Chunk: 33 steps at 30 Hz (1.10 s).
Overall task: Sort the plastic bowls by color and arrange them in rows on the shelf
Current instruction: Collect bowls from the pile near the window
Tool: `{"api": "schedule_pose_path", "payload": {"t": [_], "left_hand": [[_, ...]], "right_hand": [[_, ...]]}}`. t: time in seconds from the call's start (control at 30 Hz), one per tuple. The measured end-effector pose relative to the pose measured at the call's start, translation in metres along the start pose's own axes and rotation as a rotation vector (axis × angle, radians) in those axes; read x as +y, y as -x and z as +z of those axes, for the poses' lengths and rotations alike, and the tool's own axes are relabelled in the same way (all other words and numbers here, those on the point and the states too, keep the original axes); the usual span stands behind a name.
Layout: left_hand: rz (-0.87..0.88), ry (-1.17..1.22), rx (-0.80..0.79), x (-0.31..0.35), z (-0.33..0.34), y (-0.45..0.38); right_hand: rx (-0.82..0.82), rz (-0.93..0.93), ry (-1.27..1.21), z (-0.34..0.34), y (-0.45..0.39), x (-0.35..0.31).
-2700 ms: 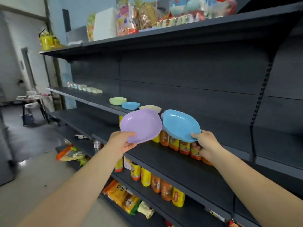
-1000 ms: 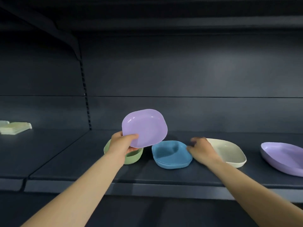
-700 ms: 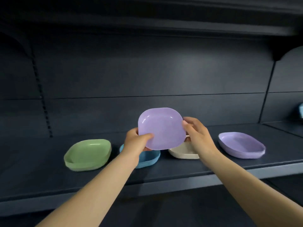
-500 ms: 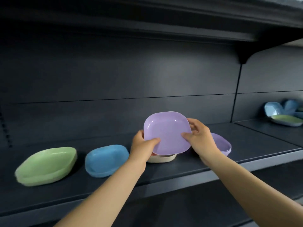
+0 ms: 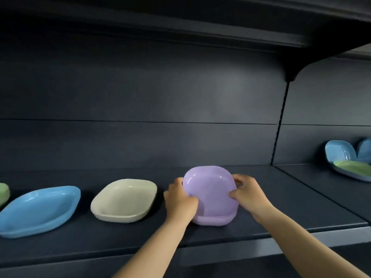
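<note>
Left hand (image 5: 180, 199) and right hand (image 5: 248, 194) grip the tilted purple bowl (image 5: 209, 189); released skewed, it may nest crooked on the lower bowl (image 5: 210, 220).

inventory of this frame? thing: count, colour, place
purple bowls: 2, lilac, one held tilted over one resting on the shelf, centre-right
cream bowl: 1, left of purple
blue bowl: 1, left of cream
green bowl: 1, left edge, cut off
bowl pile: blue and green, count unclear, next bay, far right
shelf: 1, dark grey
left hand: grips held bowl's left rim
right hand: grips its right rim
</note>
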State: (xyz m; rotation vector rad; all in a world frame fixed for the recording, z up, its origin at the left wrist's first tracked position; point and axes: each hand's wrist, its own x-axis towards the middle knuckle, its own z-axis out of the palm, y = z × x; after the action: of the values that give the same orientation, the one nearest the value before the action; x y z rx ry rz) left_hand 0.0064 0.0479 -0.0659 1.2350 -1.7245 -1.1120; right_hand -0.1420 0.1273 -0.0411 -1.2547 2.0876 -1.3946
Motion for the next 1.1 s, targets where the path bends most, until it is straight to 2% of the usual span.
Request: {"api": "schedule_pose_path", "payload": {"t": [0.07,0.17,0.27,0.47,0.87,1.1], "left_hand": [[-0.029,0.022,0.034,-0.007,0.004,-0.004],[-0.05,0.171,-0.012,-0.009,0.001,-0.005],[-0.021,0.183,-0.08,-0.008,0.002,-0.005],[-0.008,0.137,-0.136,-0.009,0.002,-0.006],[-0.023,0.088,-0.095,-0.013,0.003,-0.009],[-0.02,0.178,0.015,-0.004,0.004,0.004]], "right_hand": [[-0.079,-0.008,0.024,0.001,-0.008,0.017],[-0.179,-0.004,-0.148,0.008,-0.014,0.037],[-0.27,0.006,-0.249,0.008,-0.019,0.047],[-0.352,0.009,-0.255,0.006,-0.024,0.05],[-0.401,-0.047,-0.262,0.004,-0.028,0.052],[-0.291,0.086,-0.446,0.006,-0.027,0.05]]}}
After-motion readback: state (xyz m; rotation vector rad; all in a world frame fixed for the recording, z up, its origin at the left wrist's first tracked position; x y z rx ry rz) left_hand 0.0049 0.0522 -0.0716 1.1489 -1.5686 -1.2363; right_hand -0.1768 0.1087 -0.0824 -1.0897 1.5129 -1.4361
